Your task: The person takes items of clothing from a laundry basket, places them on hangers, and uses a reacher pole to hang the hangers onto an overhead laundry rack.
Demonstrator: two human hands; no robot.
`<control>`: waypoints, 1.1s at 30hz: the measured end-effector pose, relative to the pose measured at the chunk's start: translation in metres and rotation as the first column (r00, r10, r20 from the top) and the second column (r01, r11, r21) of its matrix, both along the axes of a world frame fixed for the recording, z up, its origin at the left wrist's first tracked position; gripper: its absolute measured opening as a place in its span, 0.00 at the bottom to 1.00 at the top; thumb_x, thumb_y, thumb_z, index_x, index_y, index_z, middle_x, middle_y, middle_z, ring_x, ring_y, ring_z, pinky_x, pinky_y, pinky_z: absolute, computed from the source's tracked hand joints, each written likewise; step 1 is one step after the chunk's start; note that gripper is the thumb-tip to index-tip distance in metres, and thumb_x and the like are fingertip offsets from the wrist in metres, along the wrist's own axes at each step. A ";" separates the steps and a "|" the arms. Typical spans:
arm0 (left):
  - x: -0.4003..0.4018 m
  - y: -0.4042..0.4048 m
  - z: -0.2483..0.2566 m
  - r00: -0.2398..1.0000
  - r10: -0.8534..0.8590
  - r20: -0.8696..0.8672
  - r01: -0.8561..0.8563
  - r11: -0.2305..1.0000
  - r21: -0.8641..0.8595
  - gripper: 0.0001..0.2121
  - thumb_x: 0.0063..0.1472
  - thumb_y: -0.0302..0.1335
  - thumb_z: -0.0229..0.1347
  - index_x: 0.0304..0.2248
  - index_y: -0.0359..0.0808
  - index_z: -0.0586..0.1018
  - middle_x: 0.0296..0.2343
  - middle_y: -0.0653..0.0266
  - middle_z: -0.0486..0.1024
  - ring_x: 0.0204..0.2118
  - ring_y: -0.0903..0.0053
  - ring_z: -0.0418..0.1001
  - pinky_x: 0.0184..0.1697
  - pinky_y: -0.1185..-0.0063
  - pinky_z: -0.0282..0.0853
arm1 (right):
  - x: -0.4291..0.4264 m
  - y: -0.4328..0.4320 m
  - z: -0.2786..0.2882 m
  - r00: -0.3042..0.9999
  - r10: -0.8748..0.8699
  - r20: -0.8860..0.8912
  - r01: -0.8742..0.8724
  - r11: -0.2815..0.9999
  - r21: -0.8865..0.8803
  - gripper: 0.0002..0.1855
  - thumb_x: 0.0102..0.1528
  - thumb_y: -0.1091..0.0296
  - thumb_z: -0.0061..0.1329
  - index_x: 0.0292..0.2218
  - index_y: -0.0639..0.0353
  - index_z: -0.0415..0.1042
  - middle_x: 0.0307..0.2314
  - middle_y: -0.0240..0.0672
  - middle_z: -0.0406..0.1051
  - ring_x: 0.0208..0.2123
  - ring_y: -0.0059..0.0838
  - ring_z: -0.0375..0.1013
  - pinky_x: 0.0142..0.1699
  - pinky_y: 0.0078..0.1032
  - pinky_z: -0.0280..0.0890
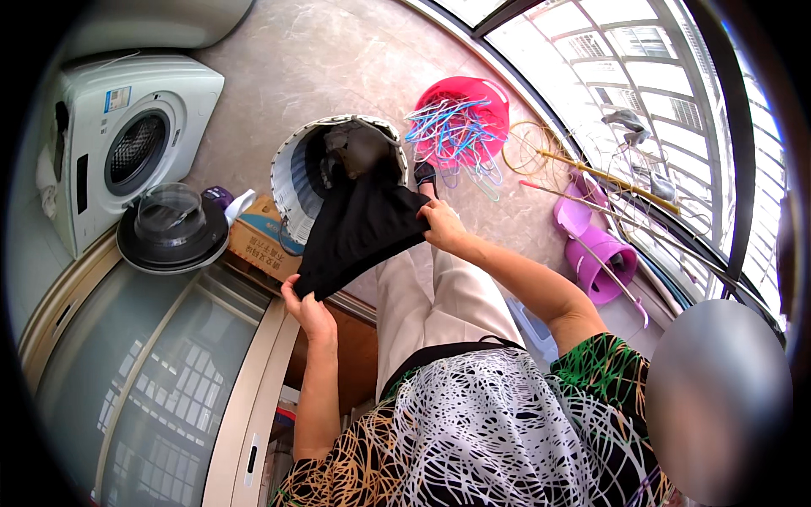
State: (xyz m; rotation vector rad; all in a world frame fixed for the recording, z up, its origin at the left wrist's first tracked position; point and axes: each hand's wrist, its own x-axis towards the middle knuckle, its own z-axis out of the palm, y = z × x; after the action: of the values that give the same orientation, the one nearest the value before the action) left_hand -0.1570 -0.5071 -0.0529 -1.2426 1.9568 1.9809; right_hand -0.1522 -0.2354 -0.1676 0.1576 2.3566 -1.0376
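A black cloth garment (364, 222) hangs spread between my two hands, its band stretched along the near edge. My left hand (310, 310) pinches the garment's lower left corner. At its right corner, my right hand (441, 223) grips the same band. The garment's far part hangs over the mouth of a white and grey woven laundry basket (291, 190), where dark and grey cloth lies inside. Beyond my right hand is a pink plastic basin (497, 108) piled with blue, white and purple clothes hangers (453, 130).
At the left stand a white front-loading washing machine (82, 171), a black pan with a glass lid (171, 218) and a cardboard box (260, 244). Glass sliding doors (158, 355) are at lower left. Purple buckets (599, 256) and a bamboo pole (608, 177) are by the window.
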 end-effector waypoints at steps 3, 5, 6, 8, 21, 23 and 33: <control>0.016 0.003 0.001 0.998 -0.050 0.047 0.051 0.999 -0.008 0.16 0.47 0.12 0.36 0.37 0.34 0.64 0.37 0.58 0.61 0.41 0.73 0.62 0.45 0.77 0.60 | 0.007 0.001 -0.012 0.999 -0.019 0.034 0.018 1.000 0.009 0.14 0.34 0.75 0.48 0.29 0.61 0.69 0.32 0.45 0.64 0.39 0.44 0.63 0.44 0.32 0.60; 0.030 0.007 0.002 0.996 -0.066 0.063 0.067 0.998 -0.011 0.16 0.47 0.12 0.37 0.37 0.34 0.63 0.37 0.59 0.61 0.40 0.73 0.62 0.45 0.77 0.60 | 0.010 0.003 -0.019 0.997 -0.030 0.077 0.030 1.000 -0.008 0.15 0.34 0.75 0.48 0.30 0.61 0.69 0.31 0.46 0.65 0.37 0.44 0.64 0.43 0.32 0.60; 0.037 0.009 0.003 0.994 -0.080 0.071 0.082 0.997 -0.015 0.16 0.48 0.12 0.38 0.37 0.34 0.63 0.36 0.59 0.61 0.40 0.73 0.62 0.45 0.77 0.60 | 0.010 0.004 -0.023 0.993 -0.040 0.112 0.043 0.999 -0.024 0.15 0.34 0.74 0.48 0.30 0.61 0.70 0.30 0.47 0.66 0.36 0.44 0.65 0.42 0.33 0.61; 0.042 0.016 0.011 0.989 -0.100 0.105 0.100 0.995 0.001 0.14 0.49 0.12 0.39 0.37 0.34 0.63 0.36 0.60 0.61 0.40 0.74 0.62 0.44 0.78 0.61 | 0.012 0.006 -0.032 0.985 -0.064 0.160 0.074 0.996 -0.057 0.16 0.34 0.73 0.49 0.30 0.61 0.70 0.29 0.46 0.67 0.36 0.43 0.66 0.42 0.32 0.62; 0.060 0.027 0.024 0.978 -0.027 0.207 0.011 0.997 0.079 0.09 0.49 0.15 0.44 0.31 0.34 0.63 0.29 0.66 0.60 0.33 0.81 0.62 0.39 0.83 0.60 | -0.001 0.006 -0.036 0.942 -0.111 0.316 0.157 0.980 -0.123 0.21 0.34 0.71 0.52 0.35 0.60 0.67 0.33 0.44 0.66 0.40 0.41 0.65 0.44 0.31 0.61; 0.060 0.027 0.023 0.977 -0.059 0.205 0.041 0.995 0.087 0.08 0.49 0.15 0.44 0.30 0.34 0.63 0.28 0.67 0.61 0.32 0.81 0.61 0.38 0.83 0.60 | -0.001 0.004 -0.031 0.961 -0.032 0.275 0.072 0.988 -0.136 0.23 0.34 0.69 0.53 0.36 0.60 0.66 0.35 0.45 0.66 0.40 0.42 0.64 0.44 0.32 0.61; 0.066 0.028 0.032 0.962 -0.154 0.226 0.137 0.986 0.091 0.09 0.49 0.13 0.45 0.29 0.34 0.62 0.27 0.66 0.61 0.32 0.82 0.61 0.39 0.83 0.59 | -0.076 0.047 -0.046 0.840 -0.050 0.541 0.406 0.719 -0.564 0.24 0.43 0.69 0.51 0.44 0.60 0.64 0.33 0.33 0.68 0.37 0.24 0.66 0.42 0.22 0.61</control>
State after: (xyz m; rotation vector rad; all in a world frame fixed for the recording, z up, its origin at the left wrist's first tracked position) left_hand -0.0914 -0.4790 -0.0205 -1.2124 1.7903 1.7351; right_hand -0.2277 -0.1882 -0.2133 0.4087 1.4139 -1.6756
